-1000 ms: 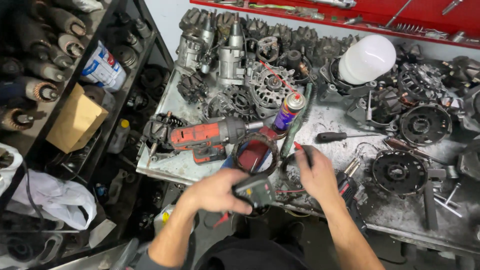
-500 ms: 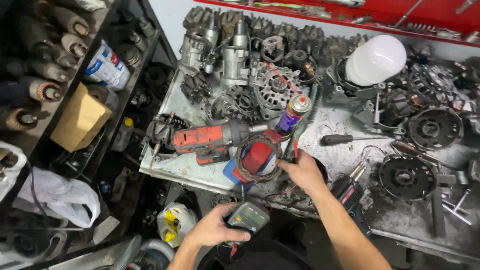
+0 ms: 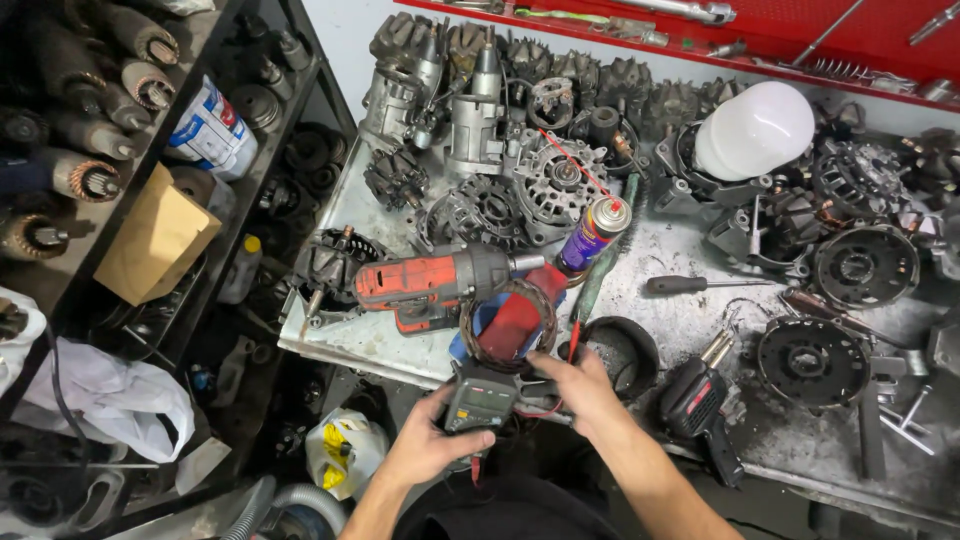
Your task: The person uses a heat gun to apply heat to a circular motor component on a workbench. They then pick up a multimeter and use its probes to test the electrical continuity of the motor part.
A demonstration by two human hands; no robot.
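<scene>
My left hand [image 3: 425, 448] grips a dark handheld meter [image 3: 481, 398] with a small screen, held at the workbench's front edge. My right hand [image 3: 580, 388] holds a red probe [image 3: 573, 340] just right of the meter, its tip pointing up beside a round winding ring [image 3: 509, 322] that lies on red and blue cloth. A red cordless power tool [image 3: 432, 284] lies just behind the ring. A spray can [image 3: 592, 233] with a red cap stands behind it.
The metal workbench [image 3: 690, 320] is crowded with alternator housings and rotors [image 3: 545, 185], a white dome [image 3: 752, 130], a screwdriver [image 3: 700, 284] and a battery pack [image 3: 697, 398]. Shelves of motor parts [image 3: 90, 150] stand at left, with a cardboard box [image 3: 155, 238].
My left hand lowered the meter off the bench, then brought it back up to the front edge. My right hand moved from the bench's middle down to beside the meter.
</scene>
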